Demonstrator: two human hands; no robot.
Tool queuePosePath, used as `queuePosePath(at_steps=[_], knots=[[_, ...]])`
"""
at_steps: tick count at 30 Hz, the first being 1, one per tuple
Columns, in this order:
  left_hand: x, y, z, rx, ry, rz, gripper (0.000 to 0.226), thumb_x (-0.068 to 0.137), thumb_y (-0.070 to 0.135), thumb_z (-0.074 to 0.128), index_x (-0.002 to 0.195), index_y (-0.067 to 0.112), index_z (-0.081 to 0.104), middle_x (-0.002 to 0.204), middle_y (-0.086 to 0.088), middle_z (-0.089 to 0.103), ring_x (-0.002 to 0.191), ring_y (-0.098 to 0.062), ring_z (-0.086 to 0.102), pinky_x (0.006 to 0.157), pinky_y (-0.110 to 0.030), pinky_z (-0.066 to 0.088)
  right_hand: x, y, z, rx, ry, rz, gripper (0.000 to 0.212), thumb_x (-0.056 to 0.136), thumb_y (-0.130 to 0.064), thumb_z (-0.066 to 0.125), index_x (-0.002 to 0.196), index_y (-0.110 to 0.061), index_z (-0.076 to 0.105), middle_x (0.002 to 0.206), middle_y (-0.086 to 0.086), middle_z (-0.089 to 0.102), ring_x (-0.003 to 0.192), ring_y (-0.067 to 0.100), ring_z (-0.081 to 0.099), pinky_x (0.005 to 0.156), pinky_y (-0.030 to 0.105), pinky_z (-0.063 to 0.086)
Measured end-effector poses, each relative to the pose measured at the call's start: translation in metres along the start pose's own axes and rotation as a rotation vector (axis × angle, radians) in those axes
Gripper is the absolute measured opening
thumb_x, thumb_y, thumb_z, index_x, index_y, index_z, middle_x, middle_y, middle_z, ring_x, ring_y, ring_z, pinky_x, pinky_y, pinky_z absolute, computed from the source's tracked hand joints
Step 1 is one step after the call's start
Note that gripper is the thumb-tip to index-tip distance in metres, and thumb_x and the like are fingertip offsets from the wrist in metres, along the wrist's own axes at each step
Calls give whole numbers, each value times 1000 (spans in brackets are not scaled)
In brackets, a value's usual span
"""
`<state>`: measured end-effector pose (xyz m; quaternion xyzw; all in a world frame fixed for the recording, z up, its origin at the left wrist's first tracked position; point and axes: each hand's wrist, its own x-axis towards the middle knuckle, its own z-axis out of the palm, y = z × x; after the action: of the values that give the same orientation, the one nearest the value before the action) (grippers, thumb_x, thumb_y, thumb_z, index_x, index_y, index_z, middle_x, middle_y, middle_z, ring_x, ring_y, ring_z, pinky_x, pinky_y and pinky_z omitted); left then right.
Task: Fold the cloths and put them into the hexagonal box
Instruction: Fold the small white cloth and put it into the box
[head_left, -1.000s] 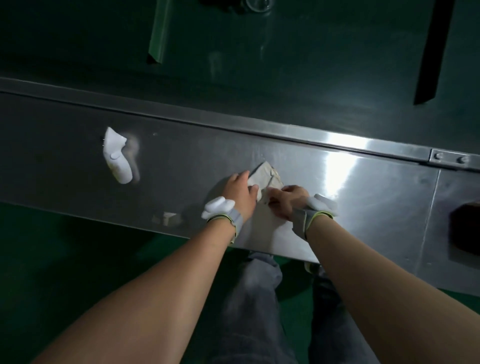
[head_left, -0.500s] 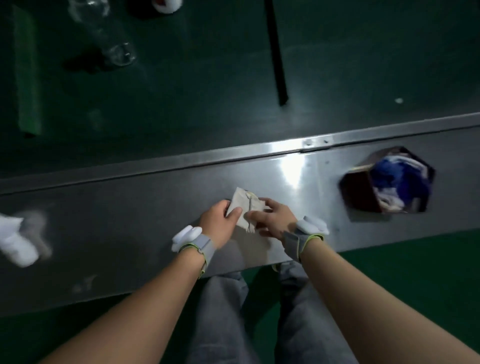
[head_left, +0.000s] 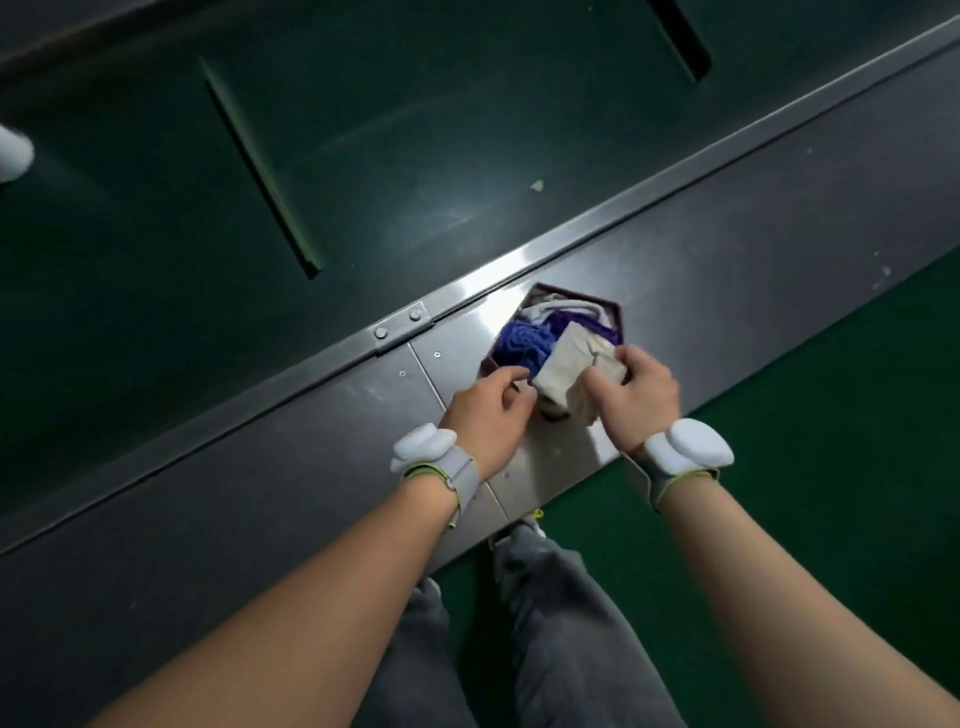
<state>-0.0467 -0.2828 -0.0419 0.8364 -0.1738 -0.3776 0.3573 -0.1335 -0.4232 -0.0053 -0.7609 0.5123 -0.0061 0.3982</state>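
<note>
A dark hexagonal box (head_left: 615, 312) sits on the steel table (head_left: 753, 218), just in front of my hands. Inside it lie a blue cloth (head_left: 522, 345), a purple cloth and a white one (head_left: 550, 310). A folded beige cloth (head_left: 563, 364) is held over the box's near edge. My right hand (head_left: 631, 397) grips its right side. My left hand (head_left: 491, 413) pinches its lower left corner with curled fingers. Both wrists carry white trackers on grey bands.
The table's raised metal rim (head_left: 467, 296) runs diagonally behind the box, with a dark green surface (head_left: 363, 130) beyond it. A thin green bar (head_left: 260, 166) lies there. Green floor (head_left: 805, 415) and my grey trousers (head_left: 545, 623) are below the table's front edge.
My view swung right, and both hands carried the folded beige cloth from the open table to the hexagonal box. The box went from out at the right to directly under my hands.
</note>
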Motion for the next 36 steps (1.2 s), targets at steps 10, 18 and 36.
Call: queuePosePath(at_steps=[10,18,36], knots=[[18,-6,37,169,62,-81,39,83,30,54,122,24,58,105,-6,65,95,-28,60,79,-31,47,46,21,7,-363,-126,-93,45,83,-49,61,120,-24,57,114,9,52,92,34,58,76,35,48],[16,-8,38,189,98,-69,30,82,27,57,111,29,59,93,5,66,87,-22,61,71,-27,44,38,22,18,-246,-42,-81,51,81,-30,67,128,-21,47,122,11,47,89,32,56,74,35,44],[32,21,59,300,76,-313,30,92,28,48,92,-1,59,101,-26,66,93,-43,59,73,-38,43,54,35,13,-475,-114,-208,36,89,-38,58,114,-17,44,99,13,65,80,36,60,61,34,36]])
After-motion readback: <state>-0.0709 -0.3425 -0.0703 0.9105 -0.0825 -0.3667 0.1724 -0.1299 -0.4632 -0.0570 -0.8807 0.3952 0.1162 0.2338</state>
